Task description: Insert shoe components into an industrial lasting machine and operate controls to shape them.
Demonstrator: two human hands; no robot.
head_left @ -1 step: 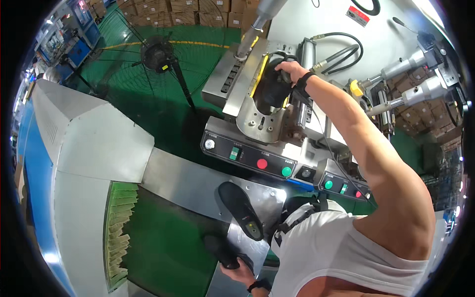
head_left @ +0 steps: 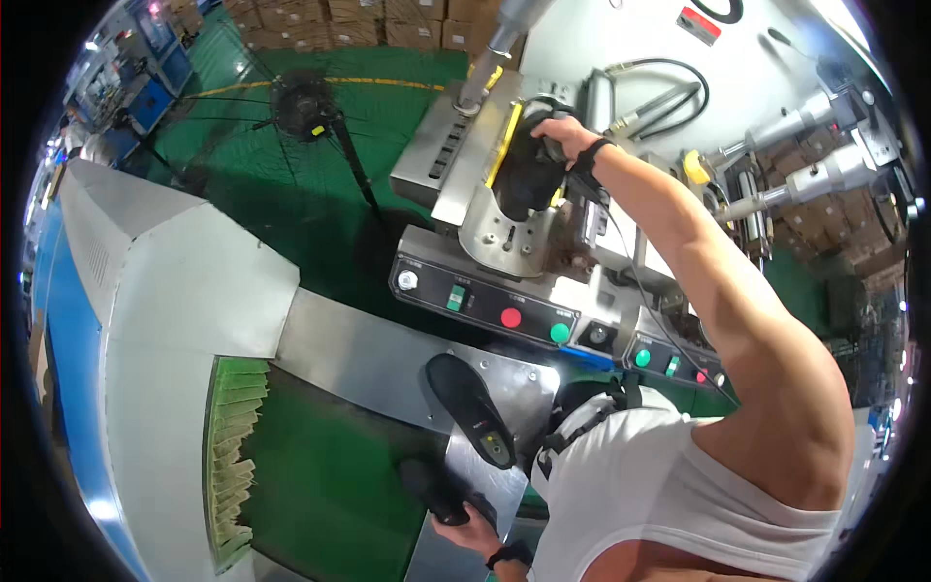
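Note:
My right hand [head_left: 572, 141] is stretched to the machine and closed on the rear part of a black shoe [head_left: 529, 179]. That shoe sits over a curved metal holder [head_left: 504, 242] with yellow strips along its sides. Low in the view, my left hand [head_left: 469, 533] grips the end of another dark shoe [head_left: 433, 488], beside the metal ledge. Between the two hands a black shoe-shaped piece [head_left: 465, 398] lies on the metal plate, with a small yellow spot at its near end. My fingertips on the right are partly hidden by the shoe.
A control panel with a red button [head_left: 511, 317] and a green button [head_left: 560, 333] fronts the machine. To the left stands a pale housing [head_left: 165, 281] with a green fringed curtain [head_left: 233, 446]. A fan [head_left: 301, 102] stands beyond; black hoses [head_left: 679, 73] curve behind the holder.
The shoe in my right hand has shifted slightly left over the holder. The whole view has moved a little. My left hand keeps its hold.

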